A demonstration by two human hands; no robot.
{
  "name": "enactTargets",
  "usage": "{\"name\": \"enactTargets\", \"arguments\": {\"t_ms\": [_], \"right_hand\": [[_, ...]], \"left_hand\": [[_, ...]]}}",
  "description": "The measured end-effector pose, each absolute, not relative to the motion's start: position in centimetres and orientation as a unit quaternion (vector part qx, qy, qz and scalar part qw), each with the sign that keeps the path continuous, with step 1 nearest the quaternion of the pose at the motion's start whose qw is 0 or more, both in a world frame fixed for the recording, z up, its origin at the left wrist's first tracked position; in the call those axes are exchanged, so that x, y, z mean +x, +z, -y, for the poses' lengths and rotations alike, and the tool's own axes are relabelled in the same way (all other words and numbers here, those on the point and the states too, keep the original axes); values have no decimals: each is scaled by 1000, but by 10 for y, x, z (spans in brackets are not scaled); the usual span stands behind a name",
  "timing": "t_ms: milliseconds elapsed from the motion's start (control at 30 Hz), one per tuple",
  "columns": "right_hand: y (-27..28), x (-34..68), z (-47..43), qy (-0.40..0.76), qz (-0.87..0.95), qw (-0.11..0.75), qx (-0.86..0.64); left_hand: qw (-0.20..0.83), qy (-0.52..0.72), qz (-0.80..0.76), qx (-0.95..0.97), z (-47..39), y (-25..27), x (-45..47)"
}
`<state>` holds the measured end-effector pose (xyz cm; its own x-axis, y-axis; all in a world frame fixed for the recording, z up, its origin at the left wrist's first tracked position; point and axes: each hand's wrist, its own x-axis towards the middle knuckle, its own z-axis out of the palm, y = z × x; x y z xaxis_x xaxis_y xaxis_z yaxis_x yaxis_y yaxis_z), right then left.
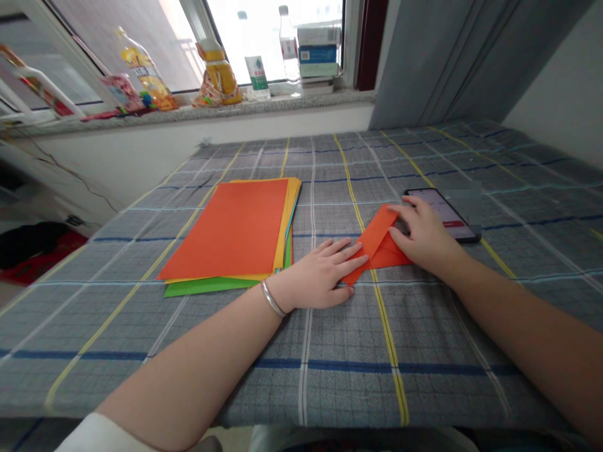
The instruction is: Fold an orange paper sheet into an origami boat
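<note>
A folded sheet of orange paper lies on the checked cloth, one long strip of it slanting up to the right over a wider folded part. My left hand, with a silver bangle at the wrist, rests flat on the paper's left end, fingers spread. At the strip's upper right end, my right hand pinches the paper between thumb and fingers. A stack of coloured paper sits to the left, orange on top, with yellow, blue and green edges showing beneath.
A phone with a lit screen lies just behind my right hand. Along the windowsill stand bottles, a green and white tube and stacked boxes. A grey curtain hangs at the back right.
</note>
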<state>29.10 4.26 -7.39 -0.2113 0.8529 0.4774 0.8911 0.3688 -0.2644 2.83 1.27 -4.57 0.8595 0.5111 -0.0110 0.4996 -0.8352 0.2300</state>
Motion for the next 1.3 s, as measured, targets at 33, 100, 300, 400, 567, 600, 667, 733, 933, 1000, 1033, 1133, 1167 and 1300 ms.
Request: {"name": "enactTargets", "arguments": {"t_ms": [33,100,300,400,567,600,667,733,933,1000,1033,1133,1167,1300], "right_hand": [[-76,290,-42,-47,792,248,-557],[-80,289,-43,-43,812,178,-554],[-86,287,-45,2,815,122,-567],[-83,289,-45,10,816,153,-558],[-70,286,-41,8,805,241,-542],[-67,285,-39,1,805,264,-532],[-60,282,-35,-7,802,309,-512],[-58,281,-32,12,776,358,-519],[-72,286,-40,185,685,438,-552],[-73,284,-42,196,723,379,-544],[-72,281,-41,189,749,348,-531],[-69,274,-37,137,810,292,-489],[-69,271,-36,118,819,281,-486],[-74,268,-36,62,839,234,-488]], "left_hand": [[110,15,-267,957,-12,-46,28],[104,2,-273,956,-10,-46,29],[63,31,-266,961,-15,-48,29],[9,51,-251,967,-19,-45,31],[-62,39,-287,955,-16,-39,37],[-55,51,-314,946,-15,-39,38],[-26,92,-371,924,-13,-39,38],[7,135,-413,901,-14,-40,37],[205,316,-515,770,-24,-45,30],[248,316,-512,759,-26,-46,29],[259,296,-507,767,-26,-46,30],[284,244,-482,792,-24,-45,33],[297,238,-471,795,-23,-44,34],[332,205,-427,816,-19,-42,35]]}}
